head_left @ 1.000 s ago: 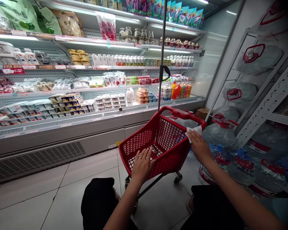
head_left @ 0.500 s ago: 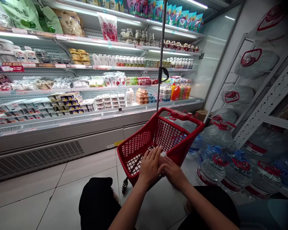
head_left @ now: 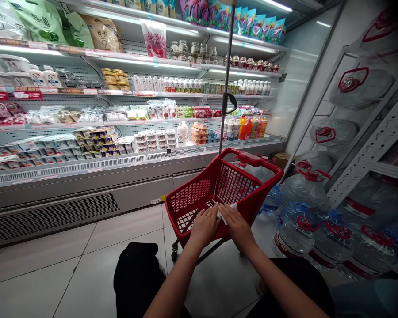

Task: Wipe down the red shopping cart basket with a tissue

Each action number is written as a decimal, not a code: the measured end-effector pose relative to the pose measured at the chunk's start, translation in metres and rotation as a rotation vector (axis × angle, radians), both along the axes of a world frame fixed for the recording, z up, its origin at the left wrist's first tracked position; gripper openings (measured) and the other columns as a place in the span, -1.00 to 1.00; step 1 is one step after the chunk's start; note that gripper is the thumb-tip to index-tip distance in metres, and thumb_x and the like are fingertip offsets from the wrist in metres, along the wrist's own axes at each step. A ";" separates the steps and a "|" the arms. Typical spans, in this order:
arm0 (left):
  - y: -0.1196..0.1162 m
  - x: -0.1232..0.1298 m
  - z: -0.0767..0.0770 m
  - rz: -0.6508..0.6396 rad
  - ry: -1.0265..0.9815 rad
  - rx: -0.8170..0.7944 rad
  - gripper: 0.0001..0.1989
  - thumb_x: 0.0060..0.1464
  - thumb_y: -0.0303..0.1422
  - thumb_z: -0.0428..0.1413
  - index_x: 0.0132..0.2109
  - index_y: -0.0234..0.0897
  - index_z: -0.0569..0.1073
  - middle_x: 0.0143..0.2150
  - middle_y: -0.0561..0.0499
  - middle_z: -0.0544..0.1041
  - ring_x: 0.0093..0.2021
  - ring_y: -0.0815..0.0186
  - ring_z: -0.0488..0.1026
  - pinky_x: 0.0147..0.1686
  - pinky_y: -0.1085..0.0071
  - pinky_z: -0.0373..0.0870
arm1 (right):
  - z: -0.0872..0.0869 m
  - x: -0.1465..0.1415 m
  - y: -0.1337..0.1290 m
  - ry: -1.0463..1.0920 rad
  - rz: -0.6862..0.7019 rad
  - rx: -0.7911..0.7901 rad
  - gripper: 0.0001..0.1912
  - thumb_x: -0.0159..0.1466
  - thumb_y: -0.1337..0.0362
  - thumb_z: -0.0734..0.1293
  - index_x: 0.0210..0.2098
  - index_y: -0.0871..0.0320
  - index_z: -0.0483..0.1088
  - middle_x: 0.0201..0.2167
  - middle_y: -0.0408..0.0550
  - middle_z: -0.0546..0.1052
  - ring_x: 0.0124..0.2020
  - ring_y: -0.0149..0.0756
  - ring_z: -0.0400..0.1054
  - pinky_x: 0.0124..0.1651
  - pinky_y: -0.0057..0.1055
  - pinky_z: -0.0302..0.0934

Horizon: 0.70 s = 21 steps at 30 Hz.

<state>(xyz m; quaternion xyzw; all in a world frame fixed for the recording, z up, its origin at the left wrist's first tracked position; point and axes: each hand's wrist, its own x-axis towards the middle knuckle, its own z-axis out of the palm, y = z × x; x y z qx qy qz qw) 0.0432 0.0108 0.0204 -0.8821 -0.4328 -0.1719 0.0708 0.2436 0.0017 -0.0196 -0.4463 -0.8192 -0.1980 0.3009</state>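
A red plastic shopping cart (head_left: 248, 211) with a lattice basket stands right in front of me, its basket low and within reach. My left hand (head_left: 203, 227) rests on the basket's near rim, fingers bent over the edge. Just to its right, my right hand (head_left: 237, 224) presses a folded white cloth (head_left: 221, 216) against the same rim; one corner sticks out past the fingers. The two hands nearly touch at the fingertips. Whether the cloth is paper or fabric, I cannot tell. From the cart's back rises a tall dark pole (head_left: 228, 57) with a black hook.
Behind the cart runs an open refrigerated display (head_left: 146, 181) stocked with cups, bottles and bags. Large water bottles (head_left: 293, 232) stand close on the right, beside a white perforated metal rack (head_left: 361, 145). My knees (head_left: 137, 278) flank the cart on the tiled floor (head_left: 53, 256).
My hands have moved apart from their overlapping position. The right hand has flattened over the cloth, more of which now shows, and the left has curled onto the rim. The view has shifted slightly.
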 end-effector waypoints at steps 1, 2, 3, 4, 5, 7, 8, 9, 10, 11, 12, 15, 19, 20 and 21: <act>0.000 -0.007 0.001 -0.003 0.001 -0.014 -0.40 0.44 -0.30 -0.10 0.53 -0.23 0.00 0.46 -0.16 0.30 0.35 0.20 0.38 0.30 0.17 0.30 | -0.002 -0.006 0.000 -0.013 0.039 -0.009 -0.18 0.33 0.54 0.07 0.55 0.08 -0.14 0.45 -0.04 0.25 0.47 -0.24 0.10 0.45 -0.09 0.12; 0.000 -0.017 0.001 0.004 0.006 -0.033 -0.38 0.45 -0.27 -0.09 0.54 -0.22 -0.03 0.47 -0.16 0.28 0.37 0.19 0.36 0.31 0.16 0.29 | -0.002 -0.004 0.003 -0.026 0.064 -0.015 -0.17 0.33 0.54 0.07 0.55 0.07 -0.14 0.46 -0.05 0.24 0.47 -0.25 0.10 0.45 -0.09 0.11; -0.001 -0.030 0.001 0.020 0.014 -0.057 -0.38 0.45 -0.24 -0.08 0.54 -0.19 -0.04 0.47 -0.14 0.28 0.37 0.19 0.35 0.31 0.15 0.29 | 0.000 0.004 0.008 -0.036 0.071 -0.017 -0.16 0.32 0.54 0.07 0.55 0.06 -0.13 0.46 -0.05 0.24 0.47 -0.25 0.10 0.46 -0.08 0.10; -0.003 -0.044 0.001 0.040 0.024 -0.079 -0.38 0.46 -0.22 -0.07 0.54 -0.14 -0.03 0.46 -0.11 0.29 0.37 0.18 0.36 0.31 0.14 0.29 | 0.004 0.016 0.014 -0.042 0.058 -0.014 -0.16 0.31 0.55 0.06 0.54 0.05 -0.12 0.46 -0.06 0.24 0.47 -0.26 0.10 0.46 -0.07 0.09; -0.004 -0.060 0.000 0.068 0.030 -0.096 -0.39 0.45 -0.18 -0.05 0.53 -0.09 -0.01 0.45 -0.09 0.32 0.36 0.17 0.37 0.31 0.12 0.29 | 0.009 0.032 0.023 -0.037 0.024 -0.004 -0.15 0.30 0.55 0.06 0.54 0.06 -0.11 0.46 -0.06 0.24 0.47 -0.26 0.10 0.46 -0.06 0.08; -0.008 -0.089 -0.002 0.075 0.017 -0.092 -0.38 0.44 -0.10 -0.02 0.51 -0.09 0.05 0.42 -0.09 0.37 0.36 0.17 0.38 0.35 0.11 0.24 | 0.017 0.062 0.040 -0.024 -0.071 0.012 -0.16 0.29 0.55 0.06 0.53 0.08 -0.07 0.45 -0.04 0.25 0.48 -0.24 0.08 0.47 -0.03 0.05; -0.010 -0.099 -0.004 0.047 0.009 -0.081 -0.39 0.43 -0.10 -0.01 0.51 -0.06 0.07 0.41 -0.07 0.39 0.35 0.20 0.38 0.37 0.13 0.20 | 0.020 0.072 0.047 -0.016 -0.119 0.016 -0.18 0.30 0.55 0.06 0.53 0.09 -0.04 0.45 -0.03 0.27 0.48 -0.23 0.08 0.48 -0.01 0.04; -0.010 -0.106 -0.006 0.040 -0.002 -0.065 -0.39 0.43 -0.10 0.01 0.50 -0.05 0.08 0.40 -0.05 0.40 0.34 0.21 0.39 0.37 0.15 0.21 | 0.022 0.076 0.052 -0.008 -0.160 0.014 -0.20 0.30 0.54 0.07 0.52 0.10 0.00 0.43 -0.02 0.29 0.48 -0.21 0.08 0.48 0.00 0.03; -0.010 -0.108 -0.008 0.042 -0.014 -0.047 -0.38 0.42 -0.11 0.02 0.51 -0.03 0.07 0.38 -0.04 0.42 0.31 0.21 0.42 0.35 0.17 0.24 | 0.021 0.072 0.055 0.003 -0.191 0.009 -0.22 0.31 0.53 0.08 0.50 0.11 0.05 0.42 -0.01 0.31 0.47 -0.20 0.09 0.48 0.02 0.01; -0.010 -0.107 -0.010 0.058 -0.026 -0.032 -0.36 0.41 -0.13 0.04 0.52 -0.02 0.05 0.36 -0.04 0.45 0.28 0.21 0.45 0.32 0.18 0.28 | 0.018 0.061 0.055 0.016 -0.205 0.000 -0.24 0.31 0.53 0.08 0.49 0.13 0.09 0.40 0.00 0.33 0.47 -0.19 0.11 0.49 0.03 0.00; -0.008 -0.103 -0.012 0.085 -0.037 -0.018 -0.33 0.41 -0.14 0.05 0.53 -0.03 0.01 0.34 -0.04 0.47 0.24 0.20 0.48 0.28 0.19 0.32 | 0.013 0.044 0.052 0.029 -0.196 -0.010 -0.26 0.31 0.54 0.08 0.47 0.14 0.13 0.39 0.01 0.35 0.46 -0.18 0.12 0.49 0.05 -0.01; -0.005 -0.081 -0.020 0.146 -0.074 0.006 -0.25 0.39 -0.24 0.07 0.55 -0.08 -0.11 0.31 -0.08 0.50 0.19 0.18 0.51 0.23 0.18 0.35 | -0.009 -0.030 0.030 0.056 -0.053 -0.053 -0.25 0.28 0.59 0.07 0.44 0.17 0.19 0.38 0.02 0.36 0.45 -0.20 0.14 0.50 0.04 0.00; -0.010 -0.053 -0.030 0.205 -0.176 -0.009 -0.10 0.30 -0.44 0.04 0.57 -0.24 -0.34 0.33 -0.17 0.47 0.22 0.18 0.48 0.28 0.18 0.29 | -0.023 -0.092 0.000 0.109 0.204 -0.181 -0.31 0.31 0.54 0.10 0.41 0.20 0.25 0.39 0.05 0.35 0.45 -0.20 0.15 0.48 -0.02 0.07; -0.013 -0.048 -0.031 0.212 -0.197 -0.019 -0.08 0.30 -0.44 0.03 0.56 -0.28 -0.39 0.34 -0.20 0.46 0.23 0.16 0.48 0.29 0.17 0.28 | -0.019 -0.090 -0.003 0.130 0.270 -0.245 -0.35 0.34 0.50 0.11 0.39 0.18 0.27 0.37 0.04 0.37 0.43 -0.19 0.19 0.47 -0.02 0.10; -0.015 -0.046 -0.032 0.203 -0.209 -0.031 -0.07 0.32 -0.40 0.04 0.56 -0.30 -0.42 0.36 -0.23 0.42 0.24 0.14 0.47 0.30 0.14 0.27 | -0.011 -0.081 -0.002 0.161 0.323 -0.320 -0.39 0.38 0.45 0.11 0.39 0.15 0.28 0.35 0.03 0.40 0.40 -0.19 0.24 0.45 -0.03 0.14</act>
